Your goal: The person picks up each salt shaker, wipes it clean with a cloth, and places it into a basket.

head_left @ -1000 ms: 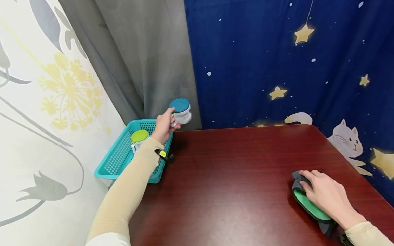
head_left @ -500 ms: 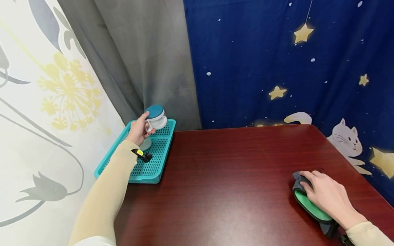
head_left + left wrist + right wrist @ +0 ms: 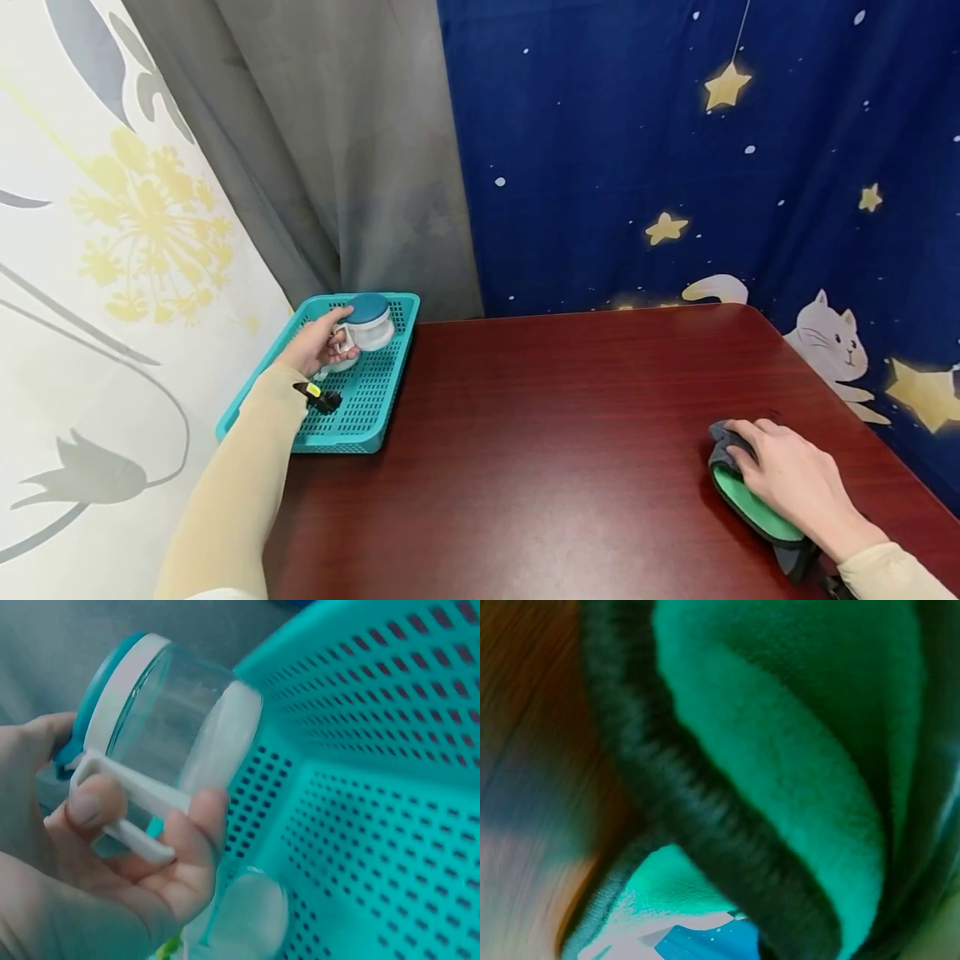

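Observation:
My left hand grips the white handle of a clear glass jar with a blue lid. In the left wrist view the thumb lies by the lid and fingers curl round the handle; the jar is tilted, its base toward the basket. Beneath the hand, a second jar with a hint of green lid lies inside the turquoise basket. At the right, my right hand holds a bunched green and grey cloth on the table; its dark edging shows close up in the right wrist view.
The basket stands at the left end of the brown table, beside a patterned white wall. Behind the table hang a grey curtain and a blue starry curtain.
My left hand has carried the blue-lidded jar left and down, from beside the basket to over its inside. The right hand has stayed on the cloth.

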The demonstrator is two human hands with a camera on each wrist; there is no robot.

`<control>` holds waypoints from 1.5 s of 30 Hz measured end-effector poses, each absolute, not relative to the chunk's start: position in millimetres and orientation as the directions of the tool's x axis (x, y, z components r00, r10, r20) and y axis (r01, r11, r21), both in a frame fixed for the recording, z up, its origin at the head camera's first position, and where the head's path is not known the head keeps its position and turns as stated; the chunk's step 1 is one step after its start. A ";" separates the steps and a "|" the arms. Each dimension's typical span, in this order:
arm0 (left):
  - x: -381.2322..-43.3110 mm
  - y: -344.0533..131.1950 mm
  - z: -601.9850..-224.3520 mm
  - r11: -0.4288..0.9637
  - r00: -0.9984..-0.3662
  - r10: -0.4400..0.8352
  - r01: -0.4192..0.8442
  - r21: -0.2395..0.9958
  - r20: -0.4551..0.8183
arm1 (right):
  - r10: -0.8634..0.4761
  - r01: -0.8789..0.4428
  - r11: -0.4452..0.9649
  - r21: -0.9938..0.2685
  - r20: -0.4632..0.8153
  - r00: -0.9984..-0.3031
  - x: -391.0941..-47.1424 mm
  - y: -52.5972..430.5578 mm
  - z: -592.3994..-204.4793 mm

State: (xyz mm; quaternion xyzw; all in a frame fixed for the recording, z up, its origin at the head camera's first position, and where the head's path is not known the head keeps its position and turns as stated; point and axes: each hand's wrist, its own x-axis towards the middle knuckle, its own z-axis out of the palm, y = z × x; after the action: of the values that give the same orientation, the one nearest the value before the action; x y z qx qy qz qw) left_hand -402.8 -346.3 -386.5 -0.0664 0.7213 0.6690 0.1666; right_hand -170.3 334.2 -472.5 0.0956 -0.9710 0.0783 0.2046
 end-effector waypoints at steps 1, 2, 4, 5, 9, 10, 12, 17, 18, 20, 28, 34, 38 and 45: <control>-403.5 -347.7 -389.9 0.114 -0.933 0.143 -0.316 0.942 -0.330 | -0.154 -0.219 0.969 -0.113 0.413 -0.898 -170.3 333.8 -472.5; -404.4 -349.0 -393.8 0.129 -0.931 0.161 -0.309 0.942 -0.327 | -0.156 -0.220 0.969 -0.112 0.413 -0.897 -170.5 333.5 -472.5; -407.7 -353.1 -403.2 0.170 -0.921 0.199 -0.303 0.938 -0.334 | -0.160 -0.223 0.968 -0.111 0.410 -0.898 -171.7 332.8 -472.7; -409.6 -355.5 -408.1 0.195 -0.918 0.210 -0.299 0.934 -0.338 | -0.161 -0.224 0.968 -0.110 0.410 -0.898 -172.4 332.4 -472.8; -416.2 -368.6 -428.0 0.266 -0.895 0.230 -0.320 0.909 -0.382 | -0.171 -0.231 0.967 -0.106 0.405 -0.898 -174.3 330.2 -472.1; -416.5 -372.1 -432.1 0.278 -0.891 0.228 -0.326 0.903 -0.392 | -0.172 -0.232 0.967 -0.105 0.404 -0.899 -174.7 329.6 -472.1; -415.5 -379.7 -439.5 0.293 -0.877 0.237 -0.346 0.891 -0.419 | -0.173 -0.233 0.967 -0.106 0.399 -0.900 -175.2 328.2 -472.1; -410.7 -397.4 -451.1 0.328 -0.833 0.265 -0.396 0.858 -0.486 | -0.181 -0.239 0.965 -0.104 0.388 -0.904 -175.5 324.5 -472.1; -410.4 -400.6 -452.0 0.332 -0.828 0.271 -0.399 0.855 -0.492 | -0.182 -0.240 0.965 -0.104 0.390 -0.903 -175.2 324.0 -471.8; -411.4 -406.7 -452.9 0.317 -0.817 0.269 -0.425 0.848 -0.510 | -0.181 -0.240 0.965 -0.105 0.396 -0.900 -174.7 323.3 -470.9; -415.3 -415.7 -444.4 0.346 -0.802 0.244 -0.453 0.821 -0.545 | -0.181 -0.243 0.964 -0.106 0.410 -0.894 -174.5 323.0 -468.1; -405.7 -400.4 -428.9 0.465 -0.840 0.133 -0.416 0.781 -0.527 | -0.177 -0.240 0.966 -0.101 0.418 -0.891 -174.5 325.0 -466.9; -402.0 -392.4 -419.1 0.581 -0.852 0.084 -0.379 0.720 -0.516 | -0.165 -0.227 0.968 -0.110 0.406 -0.899 -172.4 325.6 -468.7; -398.9 -389.3 -413.3 0.720 -0.879 0.031 -0.310 0.620 -0.476 | -0.160 -0.223 0.968 -0.117 0.395 -0.905 -169.7 325.4 -471.1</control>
State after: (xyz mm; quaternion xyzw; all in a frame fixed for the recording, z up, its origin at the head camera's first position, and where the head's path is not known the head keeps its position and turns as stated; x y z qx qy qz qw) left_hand -398.9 -389.3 -413.3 -0.0779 0.8977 0.3656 0.2332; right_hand -169.7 325.4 -471.1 0.0984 -0.9726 0.0796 0.1949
